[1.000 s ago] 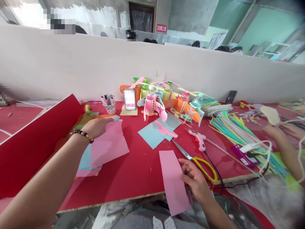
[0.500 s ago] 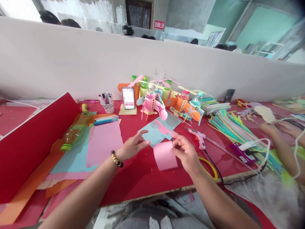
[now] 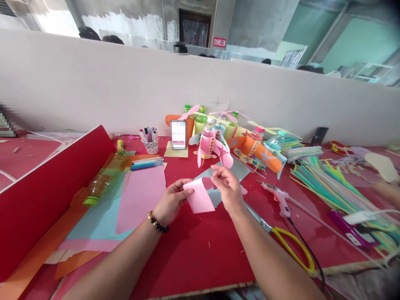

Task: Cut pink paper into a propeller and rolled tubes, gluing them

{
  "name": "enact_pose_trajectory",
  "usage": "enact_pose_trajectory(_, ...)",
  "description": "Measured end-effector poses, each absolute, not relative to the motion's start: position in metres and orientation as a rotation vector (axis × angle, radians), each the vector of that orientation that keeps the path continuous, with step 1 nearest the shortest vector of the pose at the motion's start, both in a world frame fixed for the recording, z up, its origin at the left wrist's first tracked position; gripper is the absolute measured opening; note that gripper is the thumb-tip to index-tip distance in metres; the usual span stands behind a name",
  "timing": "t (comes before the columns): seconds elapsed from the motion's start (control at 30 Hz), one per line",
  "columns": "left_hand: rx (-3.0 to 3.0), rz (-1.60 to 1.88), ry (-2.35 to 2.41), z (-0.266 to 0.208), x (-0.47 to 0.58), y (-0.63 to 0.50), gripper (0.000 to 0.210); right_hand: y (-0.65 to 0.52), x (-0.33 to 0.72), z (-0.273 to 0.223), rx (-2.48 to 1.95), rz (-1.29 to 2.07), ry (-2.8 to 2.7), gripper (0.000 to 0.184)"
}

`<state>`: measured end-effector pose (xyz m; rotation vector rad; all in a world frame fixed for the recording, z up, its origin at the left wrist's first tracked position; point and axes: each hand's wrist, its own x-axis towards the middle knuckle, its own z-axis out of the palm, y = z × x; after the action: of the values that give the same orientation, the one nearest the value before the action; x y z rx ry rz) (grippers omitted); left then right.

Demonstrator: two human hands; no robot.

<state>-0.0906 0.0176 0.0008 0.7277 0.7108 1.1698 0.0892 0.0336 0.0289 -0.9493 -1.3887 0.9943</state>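
Observation:
A small rectangle of pink paper [image 3: 201, 198] is up in front of me over the red table, its far end curling over. My left hand [image 3: 175, 200], with a beaded bracelet at the wrist, pinches its left edge between thumb and fingers. At the curled far corner, the fingers of my right hand [image 3: 228, 188] are closed on the paper. Beyond them a light blue sheet [image 3: 240, 166] lies flat, and a rounded pink paper piece [image 3: 244, 190] peeks out past my right hand. Scissors with yellow handles [image 3: 295, 248] lie beside my right forearm, which partly covers them.
Bottle-and-paper planes [image 3: 215, 143] stand at the back beside a phone [image 3: 178, 135] and a pen cup [image 3: 150, 143]. A pink glue gun [image 3: 279, 198], coloured strips [image 3: 325, 187] and a purple power strip [image 3: 353, 233] lie right. Coloured sheets [image 3: 140, 191] and a plastic bottle [image 3: 103, 179] lie left.
My left hand, free before, has come to the pink paper and gripped its left edge. My right hand has moved to the far corner, and the paper has shifted left and up. The scissors show more.

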Motion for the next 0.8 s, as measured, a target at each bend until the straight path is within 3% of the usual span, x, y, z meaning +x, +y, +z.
enact_pose_trajectory(0.2, 0.637, 1.161, 0.674, 0.009, -0.099, 0.017, 0.028, 0.034, 0.097, 0.015, -1.114, 0.527, -1.591, 0.035)
enact_pose_trajectory(0.33, 0.611, 1.169, 0.699, 0.002, -0.103, 0.022, 0.028, 0.035, 0.095, 0.012, -1.151, 0.455, -1.672, 0.027)
enact_pose_trajectory(0.5, 0.61, 1.172, 0.717, -0.004, -0.102, 0.024, 0.027, 0.037, 0.092, 0.008, -1.195, 0.663, -1.574, 0.021)
enact_pose_trajectory(0.8, 0.574, 1.275, 0.818, -0.011, -0.095, 0.026, 0.045, 0.03, 0.079, 0.002, -1.057, 1.318, -1.2, 0.016)
